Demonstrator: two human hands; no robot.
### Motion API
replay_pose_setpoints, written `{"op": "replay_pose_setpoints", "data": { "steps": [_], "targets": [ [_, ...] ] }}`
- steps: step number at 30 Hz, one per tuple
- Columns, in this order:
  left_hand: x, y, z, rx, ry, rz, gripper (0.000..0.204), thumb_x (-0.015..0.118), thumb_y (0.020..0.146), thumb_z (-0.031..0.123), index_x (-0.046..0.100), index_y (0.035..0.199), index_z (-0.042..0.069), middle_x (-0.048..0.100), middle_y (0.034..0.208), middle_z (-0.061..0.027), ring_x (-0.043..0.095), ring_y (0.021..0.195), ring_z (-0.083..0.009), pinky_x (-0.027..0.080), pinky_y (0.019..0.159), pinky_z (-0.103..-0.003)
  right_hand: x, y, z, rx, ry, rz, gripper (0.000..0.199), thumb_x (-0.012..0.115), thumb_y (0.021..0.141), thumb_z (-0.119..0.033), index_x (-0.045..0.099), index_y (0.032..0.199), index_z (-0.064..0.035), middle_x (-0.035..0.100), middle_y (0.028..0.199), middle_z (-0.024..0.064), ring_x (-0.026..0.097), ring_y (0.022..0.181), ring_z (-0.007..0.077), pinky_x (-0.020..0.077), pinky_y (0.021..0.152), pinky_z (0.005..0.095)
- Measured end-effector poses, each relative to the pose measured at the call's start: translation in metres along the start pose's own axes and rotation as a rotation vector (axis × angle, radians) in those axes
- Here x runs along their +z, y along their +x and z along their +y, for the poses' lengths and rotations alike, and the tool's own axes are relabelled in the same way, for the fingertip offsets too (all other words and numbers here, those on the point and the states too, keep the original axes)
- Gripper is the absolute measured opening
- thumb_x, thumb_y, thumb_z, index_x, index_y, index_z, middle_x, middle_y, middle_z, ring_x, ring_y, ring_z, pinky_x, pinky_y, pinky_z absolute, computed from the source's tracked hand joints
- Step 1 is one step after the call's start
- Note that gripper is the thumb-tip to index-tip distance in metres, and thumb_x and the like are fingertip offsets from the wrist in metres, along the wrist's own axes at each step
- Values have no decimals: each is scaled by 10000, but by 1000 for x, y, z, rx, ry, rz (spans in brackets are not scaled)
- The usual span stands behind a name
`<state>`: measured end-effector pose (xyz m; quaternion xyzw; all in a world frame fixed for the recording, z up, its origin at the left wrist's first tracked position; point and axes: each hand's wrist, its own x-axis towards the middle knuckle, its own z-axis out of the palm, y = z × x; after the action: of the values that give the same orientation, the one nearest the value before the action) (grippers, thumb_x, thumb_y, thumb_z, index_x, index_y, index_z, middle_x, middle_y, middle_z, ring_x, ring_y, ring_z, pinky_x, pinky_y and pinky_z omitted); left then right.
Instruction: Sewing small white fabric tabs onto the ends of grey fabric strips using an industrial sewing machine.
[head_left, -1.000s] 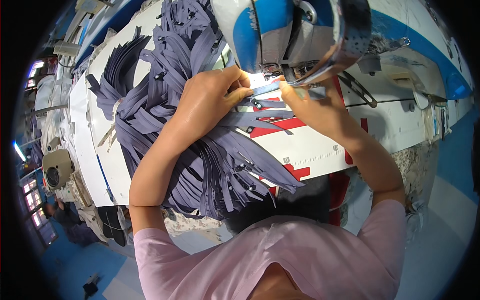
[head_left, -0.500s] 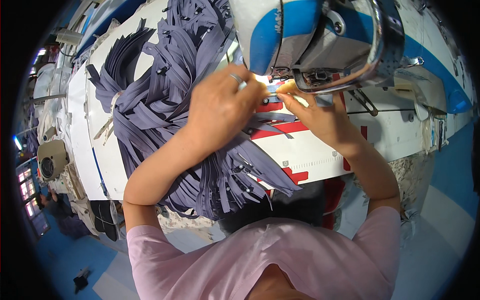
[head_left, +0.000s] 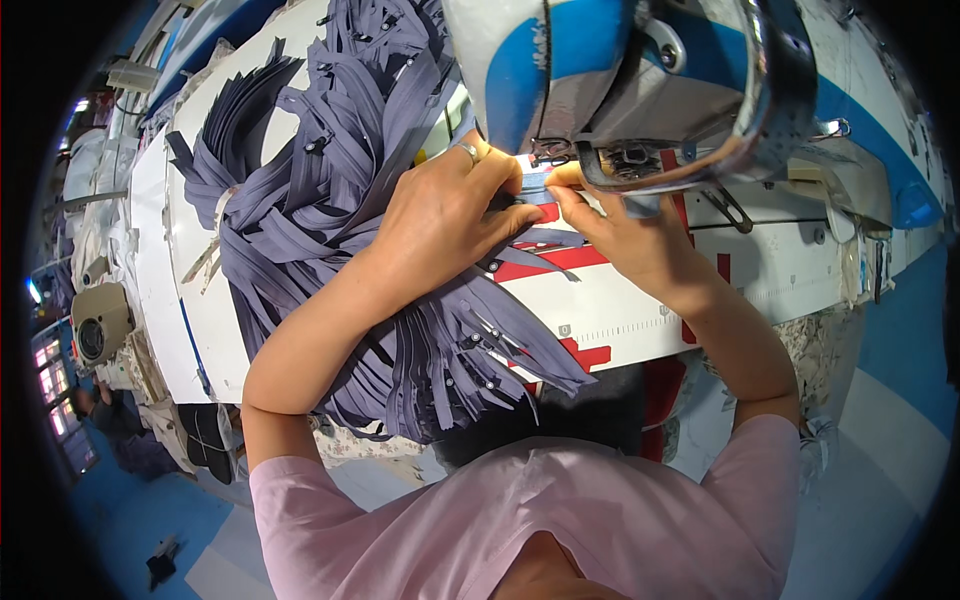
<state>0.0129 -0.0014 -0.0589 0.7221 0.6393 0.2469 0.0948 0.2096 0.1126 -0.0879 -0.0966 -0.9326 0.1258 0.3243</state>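
needle area: your white-and-blue sewing machine head [head_left: 560, 70] overhangs it, so the needle stays hidden.
strip end: the grey-purple zipper strip [head_left: 535, 190] is mostly covered by your left hand [head_left: 450, 215] and right hand [head_left: 625, 235] (only a small piece shows).
machine top: cut off by the upper edge.

A white table [head_left: 170, 300] with red markings stands on a blue floor [head_left: 120, 520] crossed by pale painted bands. At the left edge sits a beige sewing machine [head_left: 98, 325] — beyond it, small bright windows [head_left: 48, 385] glow pink and white.
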Motion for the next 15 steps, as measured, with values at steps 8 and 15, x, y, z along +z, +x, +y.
{"op": "replay_pose_setpoints", "data": {
  "steps": [8, 15],
  "targets": [
    [7, -1, 2, 7, 9, 76, 180, 749, 796, 155, 629, 894, 63, 595, 758, -108, 621, 620, -293, 507, 535, -408, 3, -18, 7, -46, -352, -225, 373, 679, 875, -164, 662, 1248, -163, 589, 1157, 0, 573, 1105, 142, 495, 915, 275],
    [8, 0, -2, 57, 18, 162, 141, 756, 792, 147, 659, 872, 83, 599, 760, -101, 635, 627, -284, 520, 517, -385, 9, -27, 11, -102, -519, -263, 382, 599, 930, -218, 618, 1311, -213, 584, 1223, 12, 537, 1180, 154, 414, 1056, 318]
  ]
}}
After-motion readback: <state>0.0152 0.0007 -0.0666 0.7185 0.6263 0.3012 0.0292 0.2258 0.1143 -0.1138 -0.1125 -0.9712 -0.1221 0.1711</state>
